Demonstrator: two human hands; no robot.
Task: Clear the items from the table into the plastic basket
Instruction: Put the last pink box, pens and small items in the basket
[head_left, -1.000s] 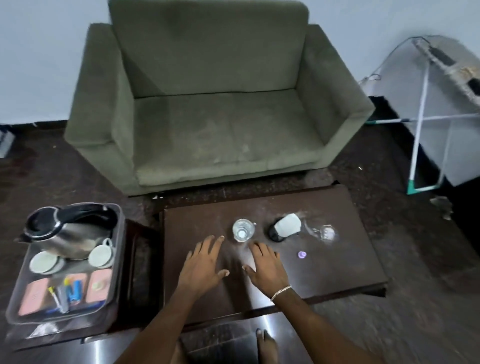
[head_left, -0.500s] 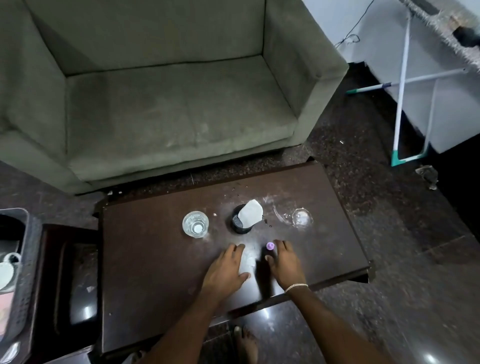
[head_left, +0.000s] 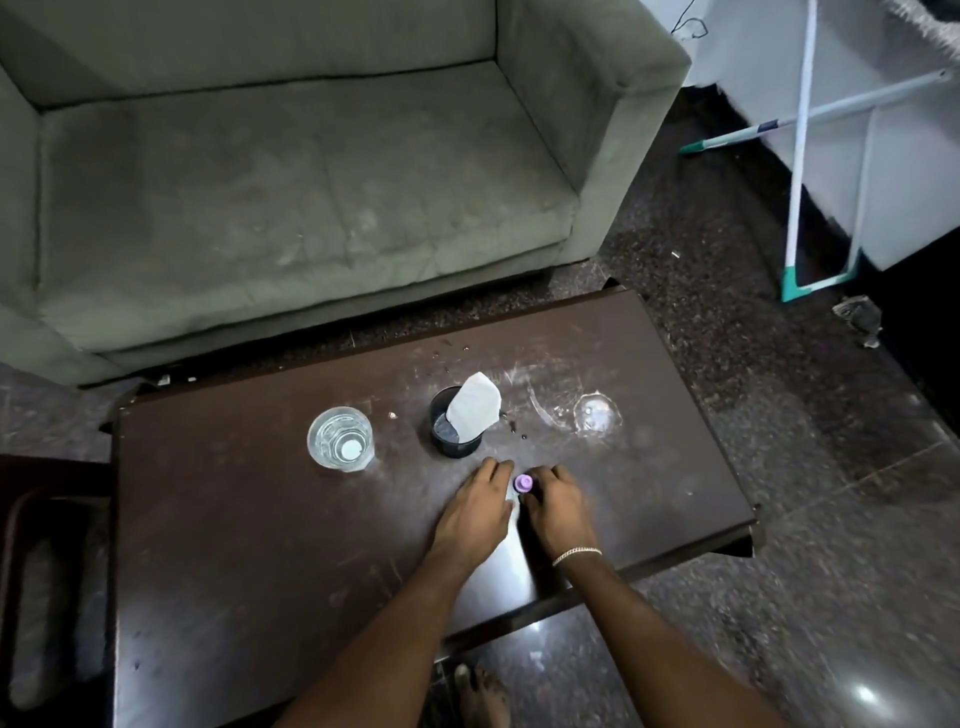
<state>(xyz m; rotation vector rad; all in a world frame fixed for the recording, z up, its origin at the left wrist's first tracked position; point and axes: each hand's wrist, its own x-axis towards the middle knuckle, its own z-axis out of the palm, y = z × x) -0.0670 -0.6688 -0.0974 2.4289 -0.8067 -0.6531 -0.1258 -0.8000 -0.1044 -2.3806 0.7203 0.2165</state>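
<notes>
A small purple cap (head_left: 523, 483) lies on the dark brown table (head_left: 234, 545) between my two hands. My right hand (head_left: 558, 512) has its fingers curled and pinched on the cap. My left hand (head_left: 475, 514) rests flat on the table just left of the cap, holding nothing. Behind them stands a black cup (head_left: 453, 432) with a white tissue (head_left: 474, 413) sticking out. A clear glass (head_left: 340, 439) stands upright to the left. Another clear glass (head_left: 592, 413) lies on its side to the right. The plastic basket is out of view.
A green sofa (head_left: 291, 171) stands right behind the table. A white and teal stand (head_left: 800, 218) leans at the right over the dark stone floor. A dark side table (head_left: 47, 571) borders the left edge. My bare foot (head_left: 480, 691) shows below the table's near edge.
The view has swung right, so the basket has left the frame. Both hands have slid right across the table to the purple cap, and my right fingers have closed on it.
</notes>
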